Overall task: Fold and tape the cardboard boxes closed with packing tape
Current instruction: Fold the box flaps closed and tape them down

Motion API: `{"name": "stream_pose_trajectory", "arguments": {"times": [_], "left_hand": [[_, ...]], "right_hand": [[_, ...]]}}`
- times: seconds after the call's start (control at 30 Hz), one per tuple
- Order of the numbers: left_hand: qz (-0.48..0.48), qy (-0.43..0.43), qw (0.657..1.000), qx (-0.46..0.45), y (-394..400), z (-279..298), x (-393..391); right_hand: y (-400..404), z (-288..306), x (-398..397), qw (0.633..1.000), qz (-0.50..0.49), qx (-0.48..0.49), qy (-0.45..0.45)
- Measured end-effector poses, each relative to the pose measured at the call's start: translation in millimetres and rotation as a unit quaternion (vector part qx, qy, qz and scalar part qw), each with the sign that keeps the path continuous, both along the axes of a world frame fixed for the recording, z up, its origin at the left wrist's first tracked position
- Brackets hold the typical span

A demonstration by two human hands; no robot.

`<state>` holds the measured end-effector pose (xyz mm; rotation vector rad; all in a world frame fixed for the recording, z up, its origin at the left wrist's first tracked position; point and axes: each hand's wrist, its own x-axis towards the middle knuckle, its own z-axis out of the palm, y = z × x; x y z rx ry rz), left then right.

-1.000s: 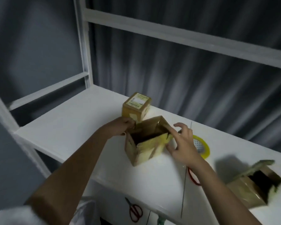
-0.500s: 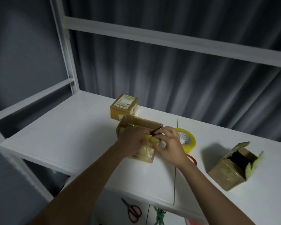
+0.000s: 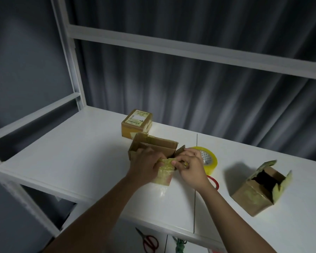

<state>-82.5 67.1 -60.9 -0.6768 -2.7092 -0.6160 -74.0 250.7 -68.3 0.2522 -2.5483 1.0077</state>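
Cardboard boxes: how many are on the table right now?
3: a labelled closed box at the back, one under both hands mid-table, and an open box at right.

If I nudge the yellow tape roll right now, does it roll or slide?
Probably slides: the tape roll lies flat on the white table, hole up. Likely light, being a hollow ring. The right hand overlaps its near edge, so a push may hit it.

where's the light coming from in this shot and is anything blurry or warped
Head view: dim overall, with light seemingly from the right, since the open box throws a soft shadow leftward onto the white table. A faint glare patch sits on the table below the box being folded. Wide-angle warp tilts the shelf frame, and the corners darken. The hands look reasonably sharp.
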Motion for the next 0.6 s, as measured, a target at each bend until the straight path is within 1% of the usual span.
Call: {"name": "stream_pose_trajectory", "arguments": {"times": [0.07,0.2,0.33,0.4,0.5,0.53,0.6], "left_hand": [[0.005,0.006,1.000,0.005,0.1,1.7,2.1],[0.015,0.062,0.997,0.051,1.7,-1.5,6.7],[0.004,0.086,0.995,0.052,2.5,-0.9,9.7],[0.001,0.094,0.995,0.035,2.2,0.4,8.7],[-0.007,0.061,0.998,-0.013,6.4,5.5,6.9],[-0.002,0.034,0.999,-0.025,7.9,7.0,5.9],[0.014,0.018,1.000,-0.019,10.0,5.8,2.4]], "right_hand": [[-0.6,0.3,-1.3,1.000,-0.003,-0.022,-0.007],[-0.7,0.1,-0.6,0.999,-0.004,-0.049,-0.009],[-0.4,0.1,1.8,0.998,-0.009,-0.063,-0.022],[-1.4,-1.2,2.5,0.998,-0.011,-0.059,-0.019],[-3.7,-3.7,4.9,0.998,-0.024,-0.063,-0.007],[-5.0,-3.9,5.9,0.998,-0.027,-0.063,-0.005],[-6.8,-2.8,8.1,0.998,-0.030,-0.056,-0.002]]}}
